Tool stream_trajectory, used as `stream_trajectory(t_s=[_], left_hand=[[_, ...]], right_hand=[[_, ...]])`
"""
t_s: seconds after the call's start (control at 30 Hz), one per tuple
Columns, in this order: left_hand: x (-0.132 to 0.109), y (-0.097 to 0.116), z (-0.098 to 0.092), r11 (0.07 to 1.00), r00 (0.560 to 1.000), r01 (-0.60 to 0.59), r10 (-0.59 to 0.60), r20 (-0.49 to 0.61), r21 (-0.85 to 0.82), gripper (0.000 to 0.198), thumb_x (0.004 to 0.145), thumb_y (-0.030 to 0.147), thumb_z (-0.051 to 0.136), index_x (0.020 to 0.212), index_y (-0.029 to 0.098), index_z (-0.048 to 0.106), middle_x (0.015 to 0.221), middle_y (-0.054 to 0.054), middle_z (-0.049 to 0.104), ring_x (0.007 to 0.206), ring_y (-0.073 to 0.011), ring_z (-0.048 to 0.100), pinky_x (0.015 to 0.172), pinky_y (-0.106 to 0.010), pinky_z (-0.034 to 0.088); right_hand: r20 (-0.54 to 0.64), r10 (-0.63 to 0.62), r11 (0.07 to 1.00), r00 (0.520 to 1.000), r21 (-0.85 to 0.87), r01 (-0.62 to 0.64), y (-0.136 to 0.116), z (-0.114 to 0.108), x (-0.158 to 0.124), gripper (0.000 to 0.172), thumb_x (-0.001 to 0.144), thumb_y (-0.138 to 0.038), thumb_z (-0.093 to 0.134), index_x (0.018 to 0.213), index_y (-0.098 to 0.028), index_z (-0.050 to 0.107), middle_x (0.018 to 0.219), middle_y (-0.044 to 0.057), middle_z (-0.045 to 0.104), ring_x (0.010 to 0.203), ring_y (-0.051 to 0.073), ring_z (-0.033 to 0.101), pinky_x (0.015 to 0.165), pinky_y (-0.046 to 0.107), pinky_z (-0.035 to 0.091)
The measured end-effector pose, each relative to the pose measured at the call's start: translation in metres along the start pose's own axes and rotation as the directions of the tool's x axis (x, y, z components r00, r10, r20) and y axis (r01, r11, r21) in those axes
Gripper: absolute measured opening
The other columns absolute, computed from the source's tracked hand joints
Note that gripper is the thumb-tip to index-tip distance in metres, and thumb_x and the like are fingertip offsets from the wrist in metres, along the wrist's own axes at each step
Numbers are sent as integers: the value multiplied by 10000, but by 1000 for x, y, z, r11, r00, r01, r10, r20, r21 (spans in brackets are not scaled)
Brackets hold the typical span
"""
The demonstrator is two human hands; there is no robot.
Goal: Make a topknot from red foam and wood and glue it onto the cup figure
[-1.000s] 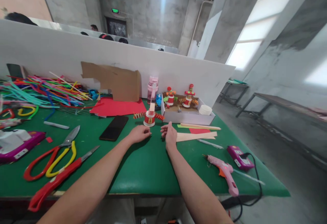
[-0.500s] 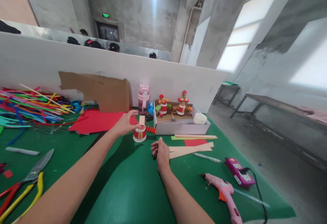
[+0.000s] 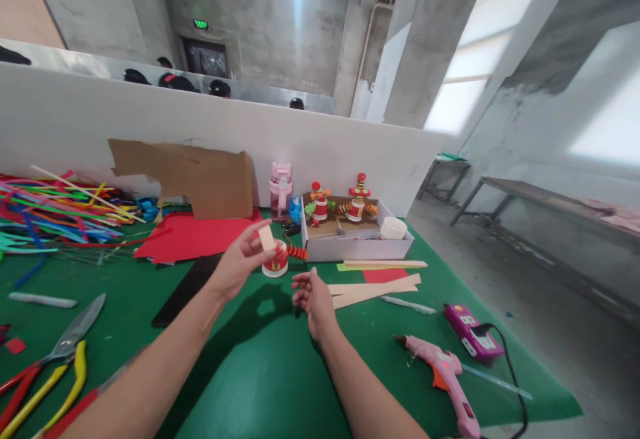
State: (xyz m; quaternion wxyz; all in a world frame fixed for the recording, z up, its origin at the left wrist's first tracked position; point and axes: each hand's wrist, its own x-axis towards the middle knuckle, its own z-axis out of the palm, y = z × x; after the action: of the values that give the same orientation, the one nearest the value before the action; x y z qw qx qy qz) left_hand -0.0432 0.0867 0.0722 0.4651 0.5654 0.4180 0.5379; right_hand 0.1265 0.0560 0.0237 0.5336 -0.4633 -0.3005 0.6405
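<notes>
My left hand (image 3: 239, 262) pinches a small pale strip piece (image 3: 267, 238), like thin wood or card, between thumb and fingers. Just behind it stands a red and white paper cup (image 3: 275, 268), partly hidden by the piece and my fingertips. An orange-red pleated paper arm (image 3: 297, 252) sticks out from the cup's right side. My right hand (image 3: 319, 302) rests near the table surface, palm toward the left, its fingers loosely curled and apart, with nothing visible in them. Beside that hand lie crossed pale strips (image 3: 380, 289).
A white box (image 3: 357, 250) with two finished-looking cup figures stands behind. At right lie a pink glue gun (image 3: 440, 372) and purple power block (image 3: 473, 335). Large scissors (image 3: 70, 342), red paper (image 3: 193, 235), a black flat object (image 3: 185, 291) and pipe cleaners (image 3: 60, 209) occupy the left.
My left hand has lifted the pale piece off the top of the cup and drawn it left and nearer, tilting it. My right hand has barely moved.
</notes>
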Motion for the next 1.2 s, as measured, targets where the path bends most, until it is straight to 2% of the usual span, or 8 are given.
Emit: stream_trajectory(t_s=[0.1, 0.17, 0.33, 0.47, 0.77, 0.87, 0.97, 1.2], left_hand=[[-23, -11, 9, 996, 999, 44, -42, 30, -75, 899, 655, 477, 786, 1452, 278, 420, 1155, -110, 717, 1074, -293, 676, 909, -430, 552], [-31, -17, 12, 992, 998, 59, -57, 25, -114, 896, 678, 491, 762, 1470, 279, 400, 1183, -116, 706, 1101, -298, 667, 936, -448, 547], [-32, -24, 11, 982, 997, 71, -68, 25, -177, 879, 679, 463, 768, 1467, 297, 414, 1179, -108, 705, 1170, -305, 635, 1024, -461, 507], [-32, -27, 7, 967, 994, 89, -73, 76, -237, 843, 623, 399, 838, 1391, 286, 509, 1128, -101, 721, 1141, -305, 645, 1037, -460, 491], [-34, -31, 6, 958, 984, 100, -55, 170, -269, 677, 641, 284, 873, 1260, 205, 610, 1106, -111, 735, 1108, -283, 658, 975, -411, 509], [-34, -30, 7, 952, 985, 87, -39, 167, -292, 691, 623, 279, 888, 1256, 214, 620, 1176, -121, 713, 1094, -276, 660, 972, -402, 503], [-32, -27, 6, 930, 993, 55, -12, 119, -364, 692, 644, 355, 881, 1274, 236, 620, 1250, -125, 680, 1106, -269, 647, 952, -385, 508], [-28, -30, 3, 929, 992, 125, -122, 31, -348, 433, 655, 454, 863, 966, 178, 741, 929, -83, 750, 880, -202, 676, 798, -295, 523]], right_hand=[[233, 197, 970, 952, 93, -223, -10, 14, -4, 543, 962, -632, 384, 823, -173, 640, 736, 45, 673, 492, 107, 581, 513, 239, 477], [324, 212, 955, 922, 133, -266, -14, 20, -5, 550, 970, -638, 361, 881, -173, 641, 779, 54, 688, 529, 120, 608, 546, 252, 505], [302, 107, 938, 947, 287, -197, -9, 17, -4, 486, 944, -614, 478, 876, -171, 666, 768, 40, 685, 595, 116, 624, 644, 244, 543], [371, 88, 960, 925, 215, -178, -8, 5, -7, 364, 800, -498, 752, 926, -159, 713, 832, 43, 712, 685, 118, 656, 712, 233, 553], [453, 94, 977, 887, 131, -170, -11, 3, -12, 507, 563, -433, 925, 959, -168, 751, 825, 19, 729, 697, 102, 651, 703, 214, 539], [398, 19, 990, 917, 123, -74, -9, 4, -11, 438, 575, -399, 916, 921, -188, 751, 855, 13, 733, 703, 107, 652, 721, 235, 544], [268, -191, 978, 944, 128, 162, -9, 5, -6, 357, 596, -340, 891, 891, -218, 732, 870, -2, 737, 769, 133, 666, 793, 271, 549], [157, -518, 836, 841, -114, 536, -9, 0, 2, 321, 694, -306, 786, 989, -212, 701, 911, 35, 745, 825, 183, 682, 819, 324, 556]])
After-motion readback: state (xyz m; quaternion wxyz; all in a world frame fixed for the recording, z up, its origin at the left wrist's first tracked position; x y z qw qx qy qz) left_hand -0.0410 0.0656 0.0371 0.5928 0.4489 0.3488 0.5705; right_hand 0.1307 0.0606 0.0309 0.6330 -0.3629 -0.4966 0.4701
